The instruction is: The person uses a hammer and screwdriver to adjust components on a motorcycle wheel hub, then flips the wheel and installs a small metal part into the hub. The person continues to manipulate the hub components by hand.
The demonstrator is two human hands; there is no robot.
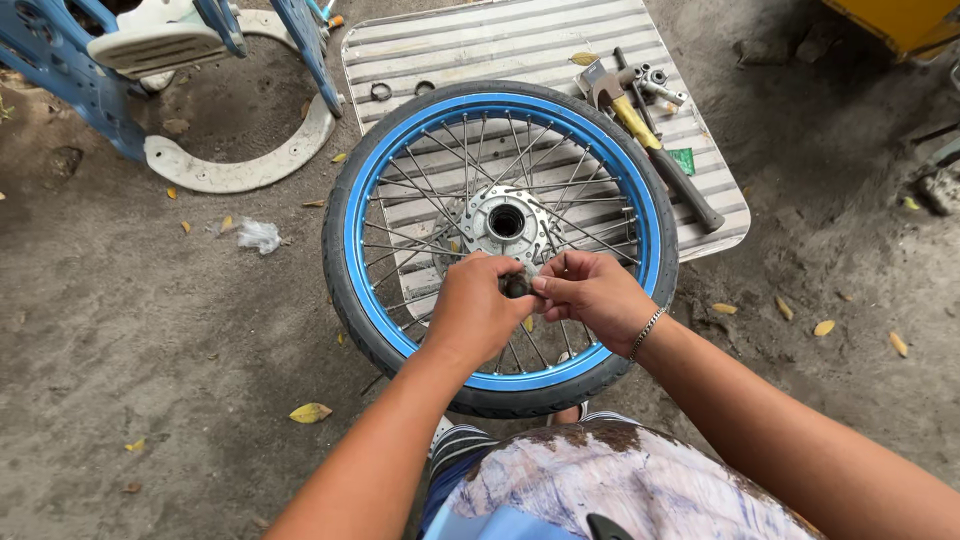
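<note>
Small dark round part (pixel 516 285) pinched between both hands, just above the spokes and a little short of the hub (pixel 506 222); too small and too covered to tell exactly what kind of piece. Left hand (pixel 478 305) curled around from the left, fingers closed narrow on the part, knuckles up, hiding most of the grip. Right hand (pixel 590 292) meeting from the other side, thumb and forefinger tips closed on the same part, other fingers folded loosely; thin bracelet (pixel 647 331) at the wrist. Held close over the wheel (pixel 500 245), probably to keep the piece near the hub hole and within clear sight.

Wheel lying flat, blue rim and black tyre, hub bore open and facing up, resting partly on a ribbed grey panel (pixel 420 45) that keeps the hub and loose bits off the dirt. Two small rings (pixel 381 92) on the panel near the far left of the tyre. Hammer (pixel 650 150) with yellow and black handle lying just beside the tyre to the right, a metal fitting (pixel 655 85) near the head, all within easy reach. Blue frame (pixel 60 60) and a white curved piece (pixel 240 170) well apart at upper left. Dry leaves scattered on bare ground (pixel 150 330)
</note>
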